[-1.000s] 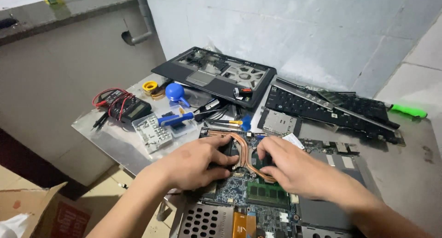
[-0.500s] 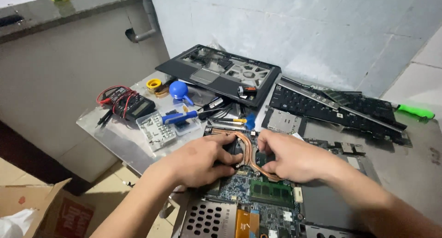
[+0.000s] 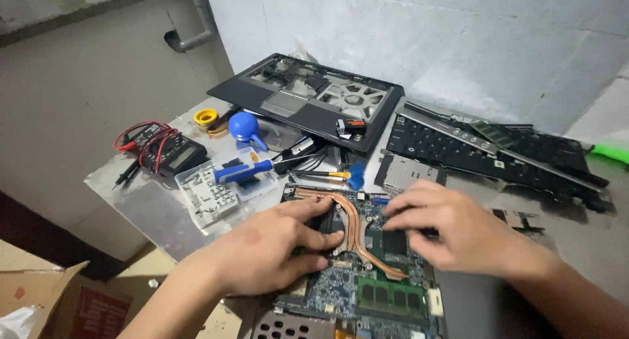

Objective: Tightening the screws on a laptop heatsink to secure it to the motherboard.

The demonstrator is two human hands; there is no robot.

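The copper heat pipe (image 3: 354,229) stayed seated on the motherboard (image 3: 367,293); left hand (image 3: 272,250) and right hand (image 3: 452,231) spread slightly wider, fingers pressing flat, gripping nothing

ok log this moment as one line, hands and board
left hand: on copper heat pipe | right hand: fingertips on laptop motherboard | nearby: multimeter, blue screwdriver, keyboard

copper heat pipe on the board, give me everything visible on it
The copper heat pipe is a flat, orange-brown metal assembly of two curved strips lying on the blue laptop motherboard. It runs from the board's upper left, bends down the middle and ends lower right near the green memory module. The left hand presses beside it, fingertips touching; the right hand rests right of it.
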